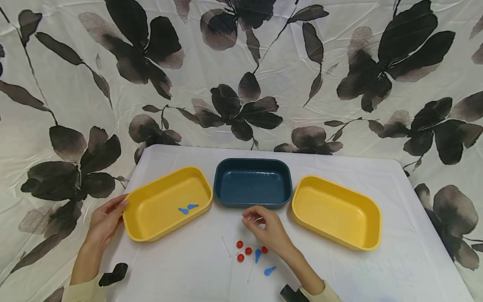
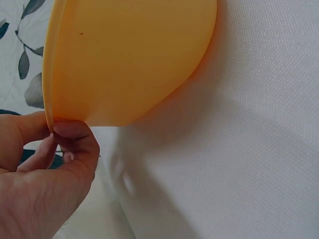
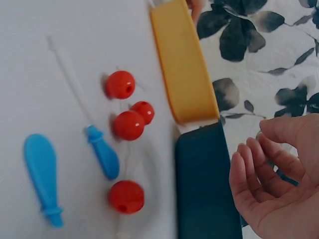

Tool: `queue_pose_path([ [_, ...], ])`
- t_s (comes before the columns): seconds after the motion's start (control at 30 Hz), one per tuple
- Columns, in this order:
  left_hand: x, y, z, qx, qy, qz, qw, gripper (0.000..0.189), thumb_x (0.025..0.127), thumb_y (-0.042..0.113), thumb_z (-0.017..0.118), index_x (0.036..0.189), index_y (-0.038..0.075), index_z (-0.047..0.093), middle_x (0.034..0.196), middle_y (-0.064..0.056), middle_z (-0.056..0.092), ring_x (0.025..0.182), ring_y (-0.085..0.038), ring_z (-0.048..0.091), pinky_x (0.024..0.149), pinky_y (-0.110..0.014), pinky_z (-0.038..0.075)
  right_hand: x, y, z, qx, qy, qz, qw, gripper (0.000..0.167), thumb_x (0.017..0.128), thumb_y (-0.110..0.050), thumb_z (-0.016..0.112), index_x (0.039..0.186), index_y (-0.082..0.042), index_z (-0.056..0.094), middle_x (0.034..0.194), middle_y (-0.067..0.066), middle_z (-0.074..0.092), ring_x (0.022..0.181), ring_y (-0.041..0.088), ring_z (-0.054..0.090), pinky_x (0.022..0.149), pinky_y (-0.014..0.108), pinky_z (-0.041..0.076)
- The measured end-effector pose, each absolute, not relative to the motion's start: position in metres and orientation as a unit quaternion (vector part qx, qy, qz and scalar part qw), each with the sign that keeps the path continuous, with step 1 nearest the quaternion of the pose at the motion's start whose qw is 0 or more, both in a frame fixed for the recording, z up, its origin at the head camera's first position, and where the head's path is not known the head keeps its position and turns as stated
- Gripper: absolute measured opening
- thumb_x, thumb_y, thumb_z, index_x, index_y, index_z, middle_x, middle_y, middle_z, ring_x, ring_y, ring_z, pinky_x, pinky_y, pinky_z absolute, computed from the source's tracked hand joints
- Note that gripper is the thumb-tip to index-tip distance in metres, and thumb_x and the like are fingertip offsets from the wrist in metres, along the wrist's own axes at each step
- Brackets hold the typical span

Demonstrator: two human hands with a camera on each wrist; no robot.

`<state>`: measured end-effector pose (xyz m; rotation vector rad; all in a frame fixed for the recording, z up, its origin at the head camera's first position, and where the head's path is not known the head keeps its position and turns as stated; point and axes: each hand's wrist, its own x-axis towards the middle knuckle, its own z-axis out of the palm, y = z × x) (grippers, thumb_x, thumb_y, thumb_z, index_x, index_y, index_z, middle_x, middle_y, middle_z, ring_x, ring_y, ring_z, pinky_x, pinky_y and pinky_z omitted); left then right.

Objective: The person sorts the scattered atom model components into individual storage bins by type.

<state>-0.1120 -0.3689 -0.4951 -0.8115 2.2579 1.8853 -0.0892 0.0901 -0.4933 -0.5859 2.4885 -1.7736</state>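
My left hand point(image 1: 105, 220) grips the near-left end of the left yellow tray point(image 1: 154, 203), its thumb and fingers pinching the rim in the left wrist view. Inside that tray lie two small blue plastic pieces point(image 1: 183, 211). My right hand point(image 1: 269, 228) hovers by the near edge of the dark blue tray point(image 1: 253, 188), fingers loosely curled; nothing shows in it. Below it, several red beads point(image 3: 128, 125) with holes lie on the white cloth. Beside them are two blue paddle-shaped pieces point(image 3: 41, 174) with collars and some thin, pale sticks point(image 3: 70, 79).
A second yellow tray point(image 1: 336, 212) stands right of the dark blue one, angled. The three trays form an arc across the white-covered table point(image 1: 181, 268). Behind rises a floral cloth point(image 1: 294, 92).
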Motion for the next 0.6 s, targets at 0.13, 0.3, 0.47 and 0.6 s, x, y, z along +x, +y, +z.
queue_pose_path([
  [0.13, -0.113, -0.368, -0.495, -0.270, 0.741, 0.613, 0.046, 0.065, 0.104, 0.034, 0.060, 0.159, 0.007, 0.037, 0.116, 0.012, 0.051, 0.093, 0.001, 0.058, 0.077, -0.011, 0.054, -0.085, 0.095, -0.495, -0.181, 0.805, -0.564, 0.017, 0.015, 0.096, -0.010, 0.073, 0.110, -0.003, 0.071, 0.099, 0.004, 0.071, 0.088, 0.019, 0.063, 0.081, 0.028, 0.058],
  [0.3, -0.113, -0.368, -0.495, -0.274, 0.742, 0.611, 0.045, 0.064, 0.104, 0.034, 0.060, 0.158, 0.007, 0.038, 0.115, 0.012, 0.051, 0.092, 0.001, 0.058, 0.076, -0.011, 0.054, -0.079, 0.106, -0.498, -0.183, 0.806, -0.562, 0.028, 0.013, 0.096, -0.014, 0.074, 0.107, -0.007, 0.071, 0.096, -0.001, 0.070, 0.086, 0.014, 0.063, 0.081, 0.027, 0.058],
  [0.47, -0.113, -0.367, -0.494, -0.272, 0.731, 0.624, 0.040, 0.061, 0.104, 0.031, 0.061, 0.157, 0.007, 0.040, 0.111, 0.013, 0.052, 0.090, 0.001, 0.058, 0.075, -0.011, 0.054, -0.073, 0.116, -0.501, -0.180, 0.811, -0.556, 0.036, 0.011, 0.094, -0.013, 0.076, 0.104, -0.012, 0.071, 0.093, -0.006, 0.068, 0.083, 0.012, 0.062, 0.080, 0.027, 0.059],
  [0.6, -0.113, -0.367, -0.494, -0.274, 0.732, 0.622, 0.040, 0.062, 0.104, 0.032, 0.061, 0.157, 0.007, 0.040, 0.112, 0.012, 0.052, 0.091, 0.000, 0.058, 0.075, -0.011, 0.054, -0.068, 0.123, -0.504, -0.190, 0.816, -0.545, 0.040, 0.012, 0.093, -0.010, 0.077, 0.102, -0.012, 0.070, 0.091, -0.008, 0.068, 0.080, 0.010, 0.062, 0.078, 0.026, 0.059],
])
